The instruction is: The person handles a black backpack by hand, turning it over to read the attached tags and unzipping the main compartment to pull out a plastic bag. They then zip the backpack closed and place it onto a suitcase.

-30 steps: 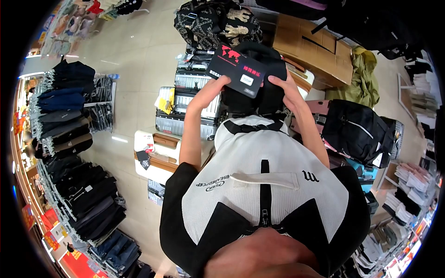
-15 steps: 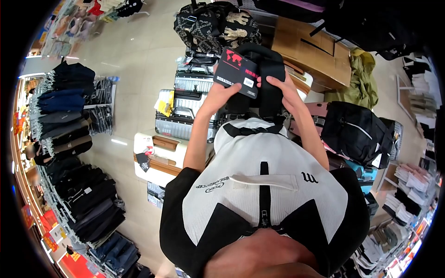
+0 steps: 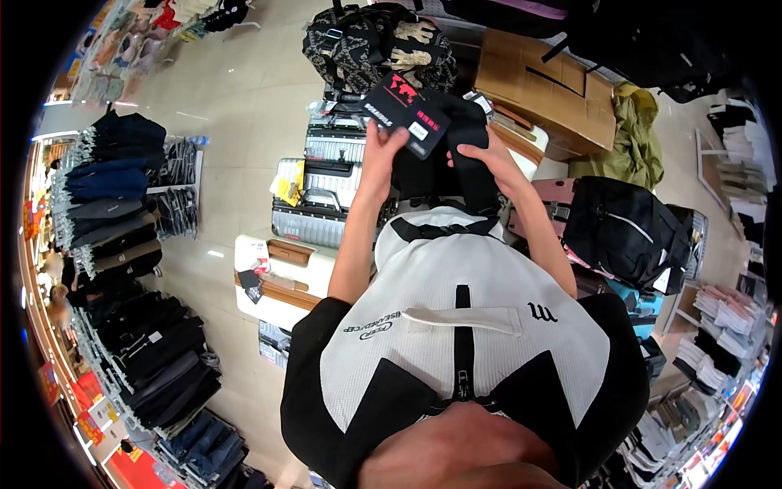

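Observation:
A black card tag (image 3: 407, 114) with a red map print and a white sticker is pinched at its lower left edge by my left hand (image 3: 383, 151). My right hand (image 3: 489, 159) closes round a black strap (image 3: 470, 138), its thumb lying across the front. The strap belongs to a dark item in front of my chest, whose full shape cannot be made out. Behind the tag sits a black patterned bag (image 3: 350, 53). Silver suitcases (image 3: 322, 183) lie just left of my left forearm.
A cream suitcase (image 3: 265, 285) is at the lower left. To the right are a cardboard box (image 3: 521, 85), an olive cover (image 3: 639, 143) and a black bag (image 3: 615, 228). Clothing racks (image 3: 122, 204) run along the left side, with folded clothes (image 3: 721, 326) at the far right.
The black tag has moved up and left and turned with my left hand. My right hand has shifted slightly left and keeps its hold on the strap.

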{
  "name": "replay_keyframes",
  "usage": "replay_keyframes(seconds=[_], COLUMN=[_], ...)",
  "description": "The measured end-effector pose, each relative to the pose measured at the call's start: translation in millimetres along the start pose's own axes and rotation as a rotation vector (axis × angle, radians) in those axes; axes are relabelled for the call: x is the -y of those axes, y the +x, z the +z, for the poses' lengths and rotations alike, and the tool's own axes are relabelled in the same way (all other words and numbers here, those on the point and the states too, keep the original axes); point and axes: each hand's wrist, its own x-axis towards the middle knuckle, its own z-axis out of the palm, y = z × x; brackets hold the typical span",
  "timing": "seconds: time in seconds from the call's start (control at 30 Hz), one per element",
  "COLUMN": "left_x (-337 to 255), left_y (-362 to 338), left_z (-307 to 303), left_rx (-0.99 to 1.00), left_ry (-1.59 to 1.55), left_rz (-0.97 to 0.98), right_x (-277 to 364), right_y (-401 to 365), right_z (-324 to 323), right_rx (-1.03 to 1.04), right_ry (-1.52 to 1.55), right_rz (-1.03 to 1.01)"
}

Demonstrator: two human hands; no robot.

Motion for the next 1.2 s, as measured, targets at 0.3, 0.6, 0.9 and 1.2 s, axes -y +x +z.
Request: replay_keyframes(seconds=[0.3,0.6,0.9,1.2], left_x=[23.1,28.6,37.7,48.0], left_y=[3.1,2.6,-5.1,7.3], left_z=[9.6,11.0,21.0,8.6], left_rx=[-0.054,-0.216,-0.022,-0.289], left_ry=[0.424,0.374,0.459,0.203], left_rz=[0.128,0.269,0.319,0.358], right_x=[-12.0,-6.0,-5.0,-10.2], right_y=[4.6,4.4,10.2,6.5], right_z=[2.6,12.8,4.3,11.3], right_rx=[-0.05,-0.045,-0.098,-0.085], right_ry=[-0.205,-0.085,-0.06,-0.043], right_rz=[-0.019,0.02,0.02,0.042])
